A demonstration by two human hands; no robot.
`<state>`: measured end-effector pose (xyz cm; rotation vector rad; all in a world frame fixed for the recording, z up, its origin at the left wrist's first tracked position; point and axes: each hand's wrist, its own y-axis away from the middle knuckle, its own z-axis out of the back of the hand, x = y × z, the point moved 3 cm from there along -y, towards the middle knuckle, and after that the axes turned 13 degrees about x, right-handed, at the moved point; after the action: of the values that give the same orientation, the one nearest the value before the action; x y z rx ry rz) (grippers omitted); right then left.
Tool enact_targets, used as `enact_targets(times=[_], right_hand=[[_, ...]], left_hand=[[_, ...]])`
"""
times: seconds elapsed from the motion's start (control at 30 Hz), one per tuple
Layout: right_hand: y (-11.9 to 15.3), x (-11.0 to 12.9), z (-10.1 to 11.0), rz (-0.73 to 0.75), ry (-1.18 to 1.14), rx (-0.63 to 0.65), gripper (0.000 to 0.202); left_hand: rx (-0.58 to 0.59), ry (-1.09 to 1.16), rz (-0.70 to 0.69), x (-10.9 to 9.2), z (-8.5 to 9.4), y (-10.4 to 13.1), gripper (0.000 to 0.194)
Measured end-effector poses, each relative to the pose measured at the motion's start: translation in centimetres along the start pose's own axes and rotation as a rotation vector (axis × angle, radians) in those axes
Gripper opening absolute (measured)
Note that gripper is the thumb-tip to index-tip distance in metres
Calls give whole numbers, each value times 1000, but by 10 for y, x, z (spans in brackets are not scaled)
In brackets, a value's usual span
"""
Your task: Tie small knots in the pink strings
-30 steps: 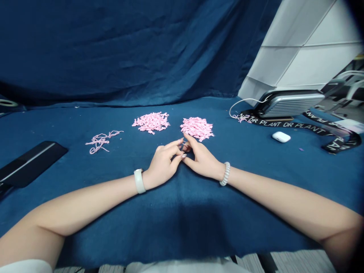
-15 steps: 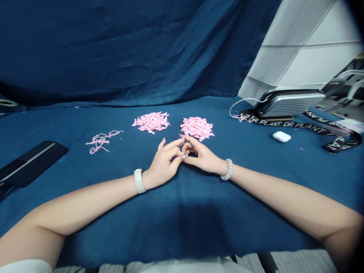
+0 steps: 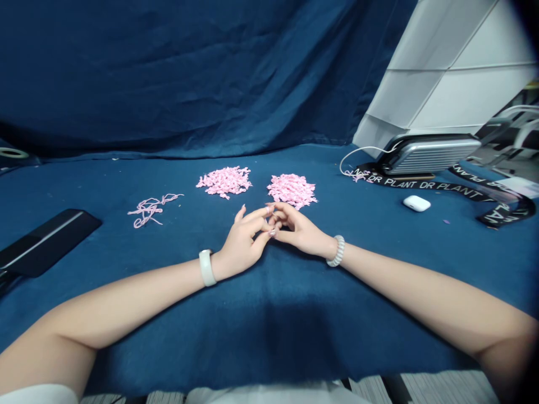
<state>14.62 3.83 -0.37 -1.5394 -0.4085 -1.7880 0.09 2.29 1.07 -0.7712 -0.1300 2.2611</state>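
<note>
Head view: your two bare hands met fingertip to fingertip over the blue cloth point(image 3: 236, 325), just on the near side of two pink piles.
Left hand point(image 3: 242, 247): its thumb and forefinger were bent in toward the other hand and one finger was raised; whether they pinched anything, you could not tell from here.
Right hand point(image 3: 305, 233): its thumb and curled fingers came up to the left fingertips; any small piece between them was too small to make out, so its grip could not be told either.
Pink piles: the left pile point(image 3: 224, 182) and the right pile point(image 3: 292, 191) lay apart, the right one close to your right forefinger.
Pink strands point(image 3: 148, 212): they lay tangled on the cloth, left of both piles and well apart from your hands.
Fingertip work: in my judgement, it called for a light pinch, steady wrists and one hand bracing the other.
Sight line: tilting your fingers slightly apart would have helped you see between them.
Pile edge: keeping your right knuckles off the nearer pile seemed wise, lest loose bits scatter.
</note>
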Motion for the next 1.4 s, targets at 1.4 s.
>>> enact_targets(times=[1.4], right_hand=[[6,2,6,47,368,-173,64]], left_hand=[[-77,149,-106,-2,3,1,15]])
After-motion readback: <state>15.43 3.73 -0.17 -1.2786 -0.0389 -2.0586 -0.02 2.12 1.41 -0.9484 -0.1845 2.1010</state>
